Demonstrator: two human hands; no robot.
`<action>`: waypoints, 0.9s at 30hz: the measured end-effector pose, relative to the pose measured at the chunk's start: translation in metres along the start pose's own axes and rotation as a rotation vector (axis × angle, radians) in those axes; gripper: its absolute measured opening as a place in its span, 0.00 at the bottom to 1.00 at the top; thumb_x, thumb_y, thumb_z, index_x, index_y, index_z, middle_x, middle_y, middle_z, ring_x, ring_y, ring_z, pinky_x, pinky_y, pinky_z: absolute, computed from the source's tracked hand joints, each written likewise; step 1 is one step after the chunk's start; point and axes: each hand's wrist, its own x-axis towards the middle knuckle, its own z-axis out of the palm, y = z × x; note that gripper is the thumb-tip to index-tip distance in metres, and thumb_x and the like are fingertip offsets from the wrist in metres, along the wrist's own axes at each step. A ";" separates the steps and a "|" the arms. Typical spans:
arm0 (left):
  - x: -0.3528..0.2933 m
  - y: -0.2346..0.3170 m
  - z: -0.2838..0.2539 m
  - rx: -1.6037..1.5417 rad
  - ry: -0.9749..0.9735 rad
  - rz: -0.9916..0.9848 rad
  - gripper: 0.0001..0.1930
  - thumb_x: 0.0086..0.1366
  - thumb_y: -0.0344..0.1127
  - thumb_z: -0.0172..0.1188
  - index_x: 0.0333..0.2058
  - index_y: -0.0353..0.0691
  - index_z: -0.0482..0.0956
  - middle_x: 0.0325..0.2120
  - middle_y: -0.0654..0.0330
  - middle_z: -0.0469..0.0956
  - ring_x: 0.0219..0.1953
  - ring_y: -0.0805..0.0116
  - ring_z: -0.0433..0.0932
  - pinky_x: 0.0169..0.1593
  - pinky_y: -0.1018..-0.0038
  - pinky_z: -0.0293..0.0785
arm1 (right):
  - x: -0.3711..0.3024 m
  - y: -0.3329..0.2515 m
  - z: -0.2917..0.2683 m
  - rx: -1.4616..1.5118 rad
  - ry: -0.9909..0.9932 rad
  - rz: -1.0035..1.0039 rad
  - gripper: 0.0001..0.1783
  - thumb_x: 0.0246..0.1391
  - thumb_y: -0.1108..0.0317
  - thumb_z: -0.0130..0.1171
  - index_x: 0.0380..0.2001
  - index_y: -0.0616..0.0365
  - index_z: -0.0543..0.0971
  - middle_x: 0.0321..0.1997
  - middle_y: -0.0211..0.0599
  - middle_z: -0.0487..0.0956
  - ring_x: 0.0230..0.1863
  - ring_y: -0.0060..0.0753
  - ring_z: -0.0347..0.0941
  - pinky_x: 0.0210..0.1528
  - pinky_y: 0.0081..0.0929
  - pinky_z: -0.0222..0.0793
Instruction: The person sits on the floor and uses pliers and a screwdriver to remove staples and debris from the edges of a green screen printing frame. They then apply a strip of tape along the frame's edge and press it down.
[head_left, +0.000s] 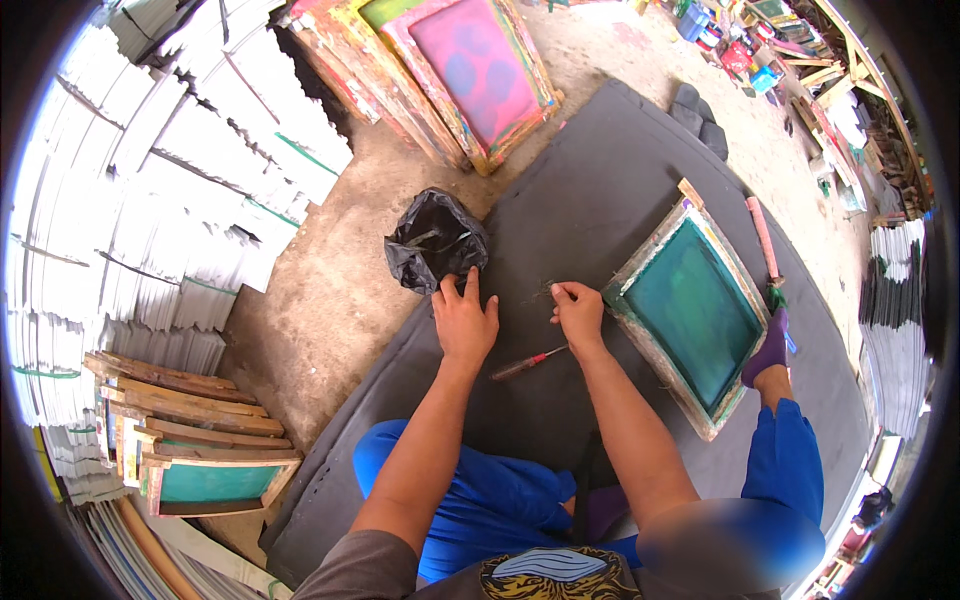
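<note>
My left hand (466, 322) is open, its fingers spread and reaching to the near rim of a crumpled black plastic bag (412, 262). The bag gapes upward, with thin pale bits inside. My right hand (580, 318) is pinched closed over the dark mat, and fine wispy strands show by its fingertips; what exactly it holds is too small to tell. Between and just below both hands lies a screwdriver (528, 364) with a red and dark handle. Right of my right hand, a wooden screen-printing frame (625, 270) with green mesh rests on the mat.
A dark mat (560, 210) spreads beneath me. My sock-covered foot (768, 350) is beside the frame, near a pink-handled tool (762, 235). Paint-stained frames (480, 80) stand ahead, more frames (200, 430) at left. Tall white stacks (170, 170) fill the left side.
</note>
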 end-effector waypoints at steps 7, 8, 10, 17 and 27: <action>-0.003 0.005 0.006 0.025 0.004 -0.010 0.29 0.63 0.38 0.69 0.64 0.43 0.78 0.59 0.45 0.70 0.55 0.45 0.71 0.61 0.57 0.71 | -0.003 -0.050 0.016 0.242 -0.187 0.121 0.12 0.68 0.67 0.64 0.40 0.69 0.84 0.27 0.29 0.78 0.27 0.20 0.74 0.28 0.24 0.77; -0.003 0.006 0.007 0.017 0.003 -0.016 0.29 0.63 0.38 0.68 0.64 0.43 0.78 0.59 0.45 0.70 0.55 0.45 0.71 0.61 0.57 0.71 | -0.002 -0.059 0.022 0.263 -0.215 0.134 0.12 0.67 0.68 0.64 0.41 0.69 0.84 0.28 0.30 0.78 0.27 0.21 0.74 0.28 0.24 0.78; -0.003 0.007 0.006 0.008 0.010 -0.018 0.29 0.63 0.38 0.69 0.63 0.43 0.78 0.59 0.43 0.70 0.55 0.44 0.71 0.61 0.56 0.71 | 0.001 -0.072 0.039 0.282 -0.259 0.147 0.12 0.67 0.68 0.64 0.42 0.70 0.84 0.30 0.31 0.79 0.28 0.22 0.75 0.28 0.25 0.79; -0.002 0.004 0.012 -0.058 0.039 0.000 0.24 0.61 0.38 0.68 0.56 0.36 0.81 0.58 0.40 0.72 0.55 0.39 0.71 0.58 0.52 0.70 | 0.016 -0.108 0.127 0.019 -0.303 -0.013 0.15 0.67 0.64 0.65 0.39 0.70 0.86 0.26 0.35 0.81 0.27 0.22 0.79 0.26 0.26 0.79; -0.003 -0.007 0.026 -0.030 0.007 0.044 0.23 0.60 0.40 0.67 0.52 0.35 0.82 0.53 0.44 0.79 0.58 0.42 0.69 0.56 0.55 0.66 | 0.022 -0.099 0.157 -0.447 -0.212 -0.373 0.09 0.61 0.73 0.62 0.40 0.65 0.87 0.40 0.57 0.86 0.46 0.60 0.84 0.52 0.45 0.78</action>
